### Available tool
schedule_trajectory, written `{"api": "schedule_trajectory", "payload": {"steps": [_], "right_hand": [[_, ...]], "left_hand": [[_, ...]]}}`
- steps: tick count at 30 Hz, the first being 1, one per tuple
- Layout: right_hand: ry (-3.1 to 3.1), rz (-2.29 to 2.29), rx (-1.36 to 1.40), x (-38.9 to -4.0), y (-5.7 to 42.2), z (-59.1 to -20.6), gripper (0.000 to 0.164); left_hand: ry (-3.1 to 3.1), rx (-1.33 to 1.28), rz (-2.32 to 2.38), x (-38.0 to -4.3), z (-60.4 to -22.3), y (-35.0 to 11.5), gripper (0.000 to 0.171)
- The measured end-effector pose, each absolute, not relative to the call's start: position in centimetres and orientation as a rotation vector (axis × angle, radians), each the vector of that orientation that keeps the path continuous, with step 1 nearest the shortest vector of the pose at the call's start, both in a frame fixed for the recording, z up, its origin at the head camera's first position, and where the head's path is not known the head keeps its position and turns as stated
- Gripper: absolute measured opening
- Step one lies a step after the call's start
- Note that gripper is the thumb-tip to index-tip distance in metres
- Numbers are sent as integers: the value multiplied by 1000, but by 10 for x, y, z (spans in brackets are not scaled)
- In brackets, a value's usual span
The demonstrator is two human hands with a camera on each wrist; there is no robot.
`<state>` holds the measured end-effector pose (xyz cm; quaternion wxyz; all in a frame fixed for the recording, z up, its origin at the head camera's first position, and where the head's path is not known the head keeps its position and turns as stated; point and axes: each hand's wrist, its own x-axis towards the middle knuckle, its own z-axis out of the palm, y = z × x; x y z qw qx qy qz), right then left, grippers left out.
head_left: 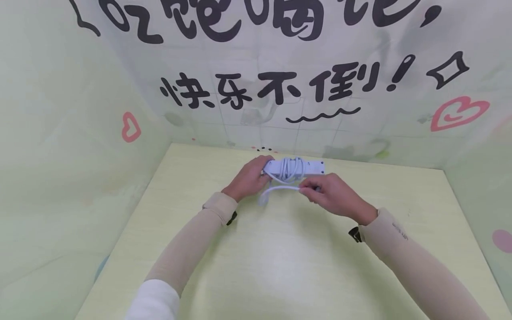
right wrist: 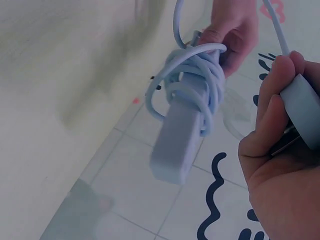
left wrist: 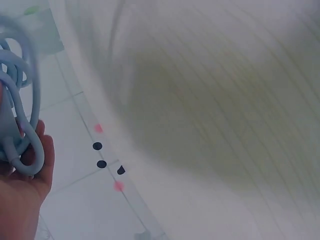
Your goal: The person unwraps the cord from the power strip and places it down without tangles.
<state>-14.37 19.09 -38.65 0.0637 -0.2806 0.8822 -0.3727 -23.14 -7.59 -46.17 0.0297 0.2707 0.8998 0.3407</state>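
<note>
Pale-blue power strip [head_left: 313,167] over the far part of the table [head_left: 260,271], clasped at its left end by the left hand [head_left: 250,175]. Pinched in curled fingers of the right hand [head_left: 333,193], on the near right side of the strip and apart from it: plug [right wrist: 302,107], with cord [head_left: 281,187] arching toward the strip's left end. Around the strip's middle: several loose, crossing turns. Probably best: brace the strip firmly, keep light tension, lay turns side by side, avoid tugging at the plug. Beyond the strip: backdrop [head_left: 256,138] with inscription [head_left: 278,89] reading 快乐不倒!; upper line cropped. Nearer than the strip, on the right sleeve [head_left: 428,271]: small lettering [head_left: 400,230], illegible. On the strip: no legible brand.
</note>
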Motion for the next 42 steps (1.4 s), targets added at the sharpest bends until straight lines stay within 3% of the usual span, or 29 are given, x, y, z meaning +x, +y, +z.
{"api": "schedule_trajectory", "payload": {"steps": [13, 29, 35, 42], "right_hand": [[2680, -767, -773, -143, 222, -427, 15], [2942, -471, -350, -174, 291, -466, 18], [2939, -459, -312, -180, 296, -479, 18], [3005, -440, -324, -183, 293, -484, 17]], "left_hand": [[2755, 754, 1209, -234, -450, -78, 50], [2699, 895, 1243, -223, -439, -66, 45], [2673, 1017, 1264, -220, -441, -61, 31], [2690, 1023, 1247, -218, -437, -60, 32]]}}
